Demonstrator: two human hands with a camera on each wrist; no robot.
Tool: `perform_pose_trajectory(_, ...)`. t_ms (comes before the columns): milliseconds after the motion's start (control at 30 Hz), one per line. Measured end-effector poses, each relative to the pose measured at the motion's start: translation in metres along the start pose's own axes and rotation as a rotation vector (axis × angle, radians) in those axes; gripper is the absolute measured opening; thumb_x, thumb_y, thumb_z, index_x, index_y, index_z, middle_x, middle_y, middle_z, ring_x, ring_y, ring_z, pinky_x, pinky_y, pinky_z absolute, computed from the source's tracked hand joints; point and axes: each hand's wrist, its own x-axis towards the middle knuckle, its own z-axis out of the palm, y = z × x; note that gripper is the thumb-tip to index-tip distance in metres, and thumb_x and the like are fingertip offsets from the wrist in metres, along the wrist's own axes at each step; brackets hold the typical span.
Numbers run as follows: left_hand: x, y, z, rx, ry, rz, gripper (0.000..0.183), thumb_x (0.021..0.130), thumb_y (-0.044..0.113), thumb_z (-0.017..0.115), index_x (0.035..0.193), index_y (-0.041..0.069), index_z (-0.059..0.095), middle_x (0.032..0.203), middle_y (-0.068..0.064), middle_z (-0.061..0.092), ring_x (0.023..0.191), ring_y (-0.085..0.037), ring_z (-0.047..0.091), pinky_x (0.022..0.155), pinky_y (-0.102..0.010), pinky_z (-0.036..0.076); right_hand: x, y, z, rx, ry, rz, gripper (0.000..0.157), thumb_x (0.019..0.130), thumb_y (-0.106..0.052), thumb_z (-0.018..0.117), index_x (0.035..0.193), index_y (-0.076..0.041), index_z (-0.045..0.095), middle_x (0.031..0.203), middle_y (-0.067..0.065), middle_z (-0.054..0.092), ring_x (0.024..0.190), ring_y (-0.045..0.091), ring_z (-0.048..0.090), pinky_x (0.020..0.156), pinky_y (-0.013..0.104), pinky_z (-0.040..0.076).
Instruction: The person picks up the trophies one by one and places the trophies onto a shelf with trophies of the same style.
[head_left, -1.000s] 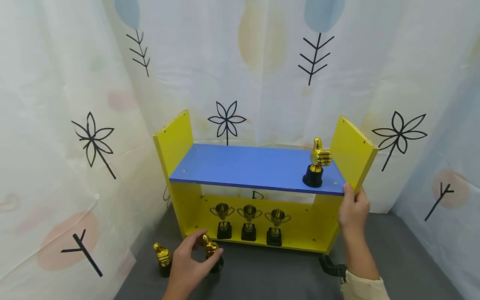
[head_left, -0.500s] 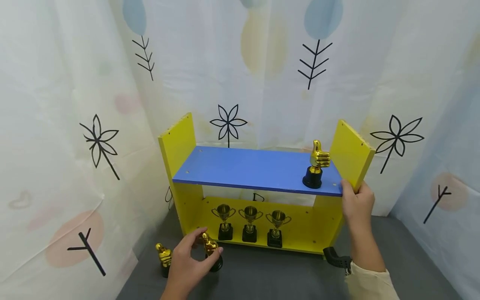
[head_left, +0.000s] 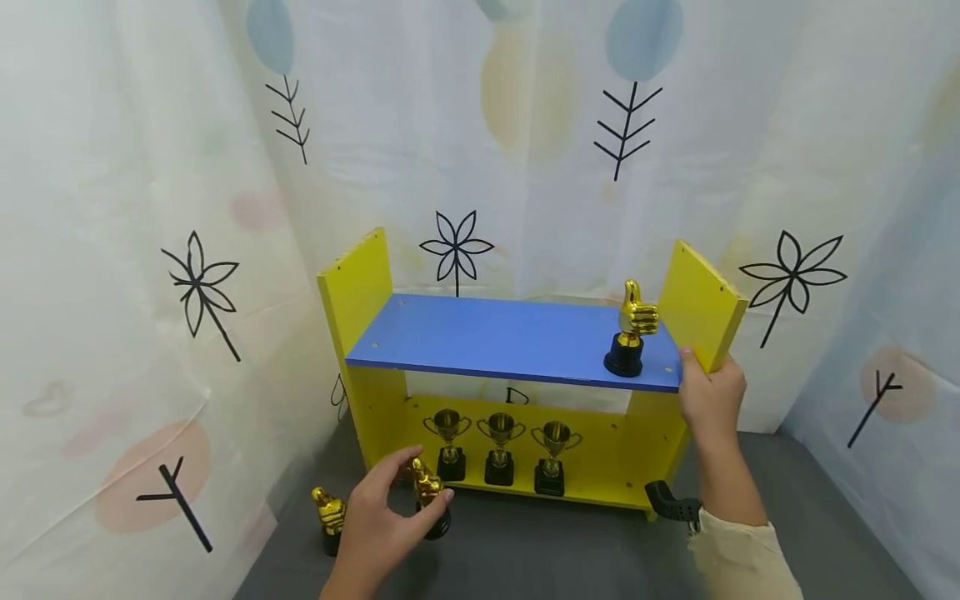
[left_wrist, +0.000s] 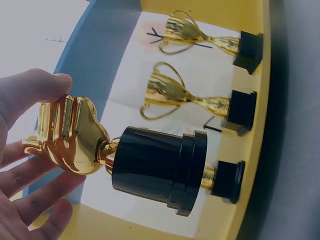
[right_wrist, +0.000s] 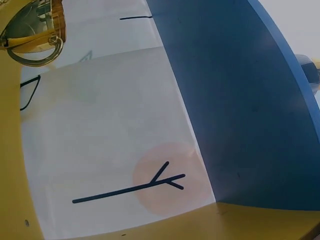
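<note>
My left hand (head_left: 378,521) pinches a gold thumbs-up trophy (head_left: 427,485) between thumb and fingers, in front of the shelf's lower left. In the left wrist view, this trophy (left_wrist: 155,167) shows its round black base, and the thumb and fingers are on its gold top. My right hand (head_left: 711,402) grips the front edge of the yellow right side panel (head_left: 701,312), level with the blue board (head_left: 495,337). A second thumbs-up trophy (head_left: 628,333) stands upright at the board's right end. A third thumbs-up trophy (head_left: 330,517) stands on the dark tabletop, left of my left hand.
Three gold cup trophies, a left one (head_left: 450,446), a middle one (head_left: 500,450) and a right one (head_left: 552,458), stand on the yellow bottom board (head_left: 600,467). A black curved object (head_left: 671,502) is beside my right wrist. Patterned curtains (head_left: 525,167) surround the dark grey tabletop (head_left: 540,546).
My left hand has raised the thumbs-up trophy slightly and moved it a little to the right. The right hand stays on the side panel, its thumb slightly higher.
</note>
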Motion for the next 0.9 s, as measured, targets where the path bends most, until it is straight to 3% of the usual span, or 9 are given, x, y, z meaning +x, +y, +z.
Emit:
perform_pose_trajectory(267, 0.010, 0.014, 0.002, -0.001, 0.011, 0.074, 0.067, 0.071, 0.030, 0.101, 0.131, 0.024, 0.071, 0.120, 0.009, 0.074, 0.094, -0.008, 0.069, 0.080, -0.038, 0.063, -0.002, 0.000, 0.002, 0.028, -0.015, -0.011, 0.054, 0.113, -0.039, 0.046, 0.151, -0.002, 0.053, 0.147, 0.020, 0.062, 0.120, 0.037, 0.063, 0.111, 0.059, 0.052)
perform_pose_trajectory(667, 0.023, 0.027, 0.009, -0.061, 0.000, 0.122, 0.068, 0.075, 0.030, 0.099, 0.135, 0.025, 0.069, 0.125, 0.007, 0.073, 0.097, -0.006, 0.068, 0.081, -0.042, 0.062, -0.002, 0.003, 0.002, 0.028, -0.007, -0.042, 0.054, 0.113, -0.039, 0.048, 0.152, -0.001, 0.051, 0.150, 0.021, 0.061, 0.124, 0.039, 0.062, 0.113, 0.062, 0.050)
perform_pose_trajectory(900, 0.031, 0.033, 0.009, -0.061, -0.003, 0.159, 0.066, 0.077, 0.031, 0.098, 0.136, 0.024, 0.069, 0.123, 0.009, 0.074, 0.097, -0.007, 0.069, 0.081, -0.038, 0.061, -0.001, 0.003, 0.002, 0.029, -0.002, -0.029, 0.054, 0.113, -0.039, 0.048, 0.152, -0.002, 0.052, 0.150, 0.019, 0.062, 0.124, 0.037, 0.063, 0.112, 0.060, 0.051)
